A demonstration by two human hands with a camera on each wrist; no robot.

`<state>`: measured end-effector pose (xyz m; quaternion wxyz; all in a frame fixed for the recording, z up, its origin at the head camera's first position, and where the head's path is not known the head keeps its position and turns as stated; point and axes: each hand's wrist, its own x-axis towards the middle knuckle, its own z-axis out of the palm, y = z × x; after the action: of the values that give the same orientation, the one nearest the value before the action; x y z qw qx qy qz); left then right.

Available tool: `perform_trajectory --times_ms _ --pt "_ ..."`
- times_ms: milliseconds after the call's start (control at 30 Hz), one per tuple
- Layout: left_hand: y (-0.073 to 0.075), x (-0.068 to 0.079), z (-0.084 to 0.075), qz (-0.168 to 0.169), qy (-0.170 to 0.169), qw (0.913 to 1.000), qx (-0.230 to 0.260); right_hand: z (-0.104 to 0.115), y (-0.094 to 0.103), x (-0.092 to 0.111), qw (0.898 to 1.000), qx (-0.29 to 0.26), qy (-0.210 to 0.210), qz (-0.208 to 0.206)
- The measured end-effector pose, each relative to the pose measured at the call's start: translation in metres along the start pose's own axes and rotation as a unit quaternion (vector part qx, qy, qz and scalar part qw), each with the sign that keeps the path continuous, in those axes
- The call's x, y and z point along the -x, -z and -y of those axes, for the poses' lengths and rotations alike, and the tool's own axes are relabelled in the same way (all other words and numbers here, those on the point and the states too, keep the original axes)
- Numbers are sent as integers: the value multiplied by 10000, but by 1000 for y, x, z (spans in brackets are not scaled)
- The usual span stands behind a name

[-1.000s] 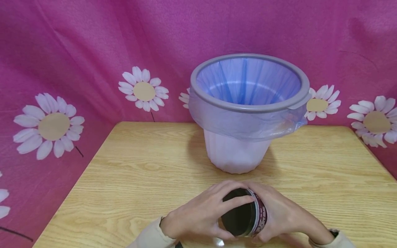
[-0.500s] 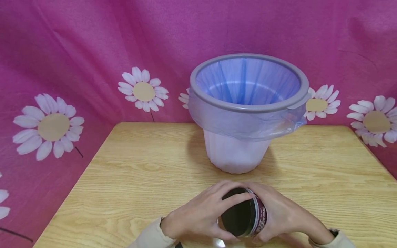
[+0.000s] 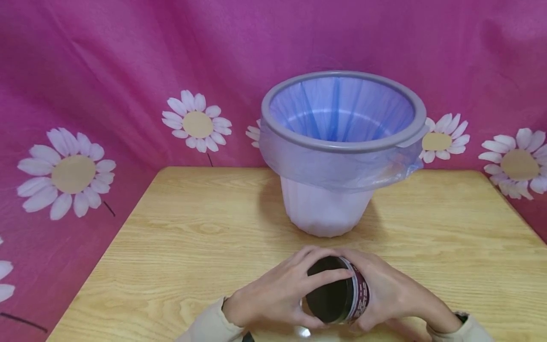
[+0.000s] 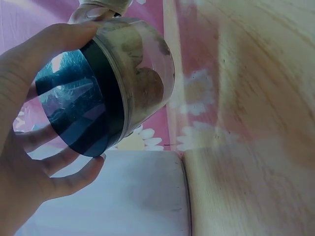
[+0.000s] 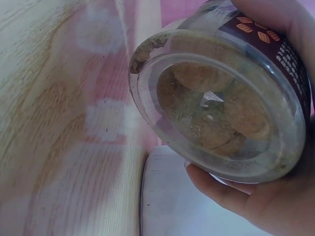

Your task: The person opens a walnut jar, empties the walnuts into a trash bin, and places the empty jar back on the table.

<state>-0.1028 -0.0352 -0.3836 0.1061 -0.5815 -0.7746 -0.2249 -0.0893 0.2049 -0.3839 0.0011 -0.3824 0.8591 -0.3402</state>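
Left grip (image 3: pixel 279 289) is curled round the dark lid (image 4: pixel 81 103) | right grip (image 3: pixel 389 292) clasps the tilted clear jar (image 4: pixel 150 71), between both grips above the table (image 3: pixel 192 242) | a lid freed suddenly could jolt the jar, spilling brown pieces (image 5: pixel 246 115) | lined bin (image 3: pixel 326 209) stands beyond the grips

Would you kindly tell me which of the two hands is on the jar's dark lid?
The left hand: it grips the dark lid, whereas the right hand holds the clear jar beside its maroon label.
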Motion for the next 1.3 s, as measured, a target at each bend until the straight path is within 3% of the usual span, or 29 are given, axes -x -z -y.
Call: perform_trajectory --times_ms 167,533,700,900,1100,1300 --pt "-1 0 1 -71 1 10000 18 -2 -2 1 9998 -85 159 -40" --pt "-1 2 3 -165 325 9993 126 -5 -2 -2 9999 -92 31 44" --pt "0 2 2 -37 132 9996 227 -4 0 -2 9998 -203 -28 27" --pt "4 0 3 16 -160 9998 -111 -3 2 -3 9996 -55 254 -72" --pt "3 0 2 -50 -82 9999 -99 -2 2 -1 10000 36 33 -22" --pt "2 1 2 246 44 9994 228 -1 2 -2 9999 -94 -60 29"
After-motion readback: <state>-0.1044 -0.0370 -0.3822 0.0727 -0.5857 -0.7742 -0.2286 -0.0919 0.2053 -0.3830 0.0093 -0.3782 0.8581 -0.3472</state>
